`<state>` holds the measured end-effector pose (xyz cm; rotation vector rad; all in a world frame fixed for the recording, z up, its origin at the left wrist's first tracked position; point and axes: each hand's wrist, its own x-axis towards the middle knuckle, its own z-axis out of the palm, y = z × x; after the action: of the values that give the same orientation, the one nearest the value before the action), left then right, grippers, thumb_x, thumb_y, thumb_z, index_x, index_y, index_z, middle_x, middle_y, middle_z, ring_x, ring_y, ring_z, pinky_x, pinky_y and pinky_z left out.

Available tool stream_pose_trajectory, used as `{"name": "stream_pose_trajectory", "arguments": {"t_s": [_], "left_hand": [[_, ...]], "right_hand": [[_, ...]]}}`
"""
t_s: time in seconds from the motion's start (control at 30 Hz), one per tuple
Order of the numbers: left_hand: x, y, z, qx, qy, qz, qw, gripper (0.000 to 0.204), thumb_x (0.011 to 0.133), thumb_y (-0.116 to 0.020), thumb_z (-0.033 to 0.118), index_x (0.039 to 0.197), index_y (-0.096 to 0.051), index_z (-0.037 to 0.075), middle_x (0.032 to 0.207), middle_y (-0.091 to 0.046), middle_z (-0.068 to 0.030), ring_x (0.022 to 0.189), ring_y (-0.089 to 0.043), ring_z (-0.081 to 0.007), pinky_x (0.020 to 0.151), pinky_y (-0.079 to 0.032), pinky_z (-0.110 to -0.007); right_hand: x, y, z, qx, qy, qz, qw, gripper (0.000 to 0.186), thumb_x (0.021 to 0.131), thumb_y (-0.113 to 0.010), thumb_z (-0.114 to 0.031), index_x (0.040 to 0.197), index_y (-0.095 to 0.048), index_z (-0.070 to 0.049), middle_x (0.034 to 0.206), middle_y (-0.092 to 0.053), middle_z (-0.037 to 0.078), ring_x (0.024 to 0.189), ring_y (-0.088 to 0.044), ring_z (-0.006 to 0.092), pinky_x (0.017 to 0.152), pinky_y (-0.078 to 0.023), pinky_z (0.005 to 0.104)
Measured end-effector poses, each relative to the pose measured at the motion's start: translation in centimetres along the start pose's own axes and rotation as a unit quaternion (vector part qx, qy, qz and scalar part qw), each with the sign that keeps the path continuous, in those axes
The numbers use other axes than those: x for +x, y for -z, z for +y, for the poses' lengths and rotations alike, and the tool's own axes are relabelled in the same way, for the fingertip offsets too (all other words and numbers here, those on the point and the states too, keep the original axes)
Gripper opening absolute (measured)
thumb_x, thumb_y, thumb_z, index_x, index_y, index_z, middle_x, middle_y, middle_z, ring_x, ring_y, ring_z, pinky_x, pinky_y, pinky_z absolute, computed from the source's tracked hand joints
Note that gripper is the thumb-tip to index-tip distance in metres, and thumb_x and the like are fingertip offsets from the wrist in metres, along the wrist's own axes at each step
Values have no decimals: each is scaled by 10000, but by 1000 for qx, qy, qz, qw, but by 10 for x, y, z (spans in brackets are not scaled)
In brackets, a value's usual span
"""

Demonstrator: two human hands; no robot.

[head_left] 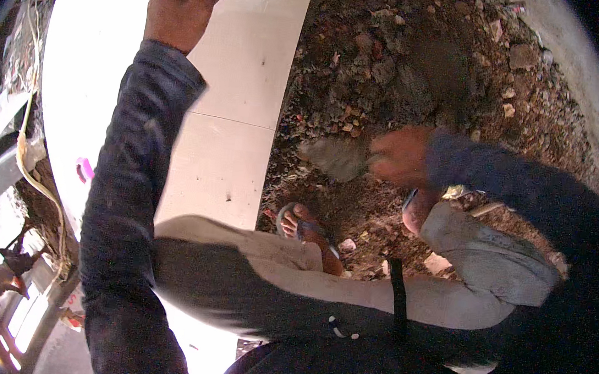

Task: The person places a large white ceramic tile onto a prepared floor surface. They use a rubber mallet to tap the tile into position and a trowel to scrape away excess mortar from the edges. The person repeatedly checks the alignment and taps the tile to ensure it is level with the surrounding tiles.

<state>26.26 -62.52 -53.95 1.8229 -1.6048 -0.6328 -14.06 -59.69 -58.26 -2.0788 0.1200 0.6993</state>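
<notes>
Dark-blue-sleeved left arm stretches forward, left grip curled over the pale tiles, its hold unclear; right of the tiles, the right arm reaches inward, blurred right grip closed around a grey trowel-like tool

Head camera, left of pair worn on person's head. Looks steeply down over wearer's legs. Close range: left sleeve looms large from lower edge, right sleeve enters from right. White surface at left, soil at right. Fisheye bends outer edges; dark rim rounds corners.
</notes>
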Motion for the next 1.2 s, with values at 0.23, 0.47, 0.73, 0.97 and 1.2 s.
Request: {"name": "stream_pose_trajectory", "arguments": {"t_s": [0.23, 0.47, 0.73, 0.97, 1.2], "left_hand": [[-113, -43, -124, 174, 36, 35, 983, 290, 911, -649, 83, 1197, -681, 47, 1259, -634, -205, 1193, -610, -370, 1040, -488, -449], [-214, -8, -82, 290, 50, -22, 955, 323, 938, -639, 48, 1260, -635, 72, 1359, -585, -178, 1239, -585, -380, 1039, -494, -461], [-243, -17, -61, 223, 133, -16, 966, 315, 927, -641, 62, 1241, -645, 49, 1339, -596, -182, 1212, -603, -375, 1029, -507, -466], [-184, -10, -74, 256, 107, 10, 961, 311, 935, -633, 75, 1244, -656, 47, 1339, -595, -181, 1206, -611, -364, 1024, -516, -452], [-173, -13, -87, 239, 81, 14, 967, 322, 926, -648, 65, 1247, -645, 41, 1328, -595, -200, 1208, -602, -379, 1029, -505, -446]], "right_hand": [[-29, 106, 8, -312, -181, 72, 930, 301, 937, -629, -296, 1156, -582, -95, 855, -622, 169, 861, -660, 379, 717, -543, 494], [71, 129, 53, -465, 40, 140, 874, 295, 932, -643, -325, 1164, -592, -150, 939, -629, 145, 862, -674, 339, 676, -549, 500], [38, 223, 145, -521, -34, 268, 809, 276, 927, -653, -340, 1132, -638, -156, 904, -631, 152, 866, -678, 330, 727, -584, 483], [80, 162, 95, -491, -7, 248, 835, 295, 930, -647, -340, 1163, -640, -159, 840, -618, 172, 803, -676, 369, 678, -581, 494], [-8, 200, 149, -386, -145, 365, 835, 380, 999, -589, -387, 1236, -644, -96, 1000, -699, 183, 829, -694, 351, 703, -584, 516]]}}
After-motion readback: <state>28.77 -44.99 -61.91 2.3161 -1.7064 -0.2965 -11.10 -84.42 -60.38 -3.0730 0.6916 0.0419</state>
